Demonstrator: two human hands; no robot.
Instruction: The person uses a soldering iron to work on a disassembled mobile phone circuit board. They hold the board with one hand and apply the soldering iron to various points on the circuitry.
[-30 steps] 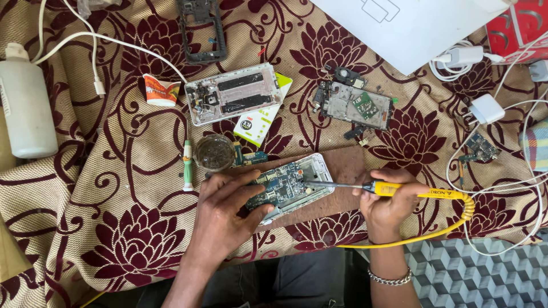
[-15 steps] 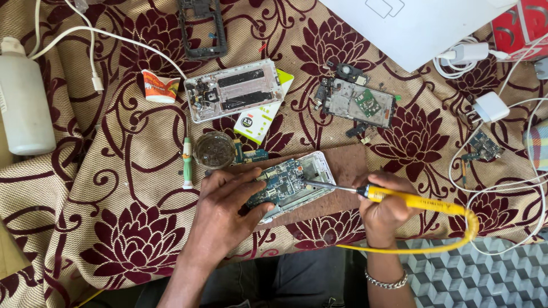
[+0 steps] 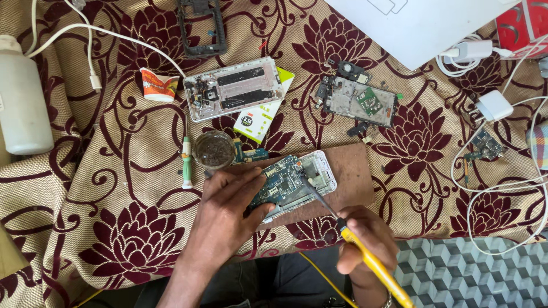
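An opened phone with a bare blue circuit board [image 3: 291,181] lies on a brown wooden board [image 3: 349,171] over a floral cloth. My left hand [image 3: 231,208] presses down on the phone's left end and holds it still. My right hand [image 3: 368,242] grips a yellow-handled soldering iron [image 3: 365,256]. The iron's metal tip rests on the circuit board near the middle of the phone. The yellow handle points down and to the right, past my wrist.
A small round tin [image 3: 213,149] and a green-tipped tool [image 3: 186,162] lie left of the board. Further back are two more dismantled phones [image 3: 234,88] [image 3: 359,102], a black phone frame [image 3: 200,25], a white bottle [image 3: 23,97], chargers with cables [image 3: 494,105] and a white laptop [image 3: 422,23].
The soldering iron has swung from lying level to pointing steeply down-right, and my right hand has dropped lower. The tip stays on the circuit board. My left hand has kept its hold.
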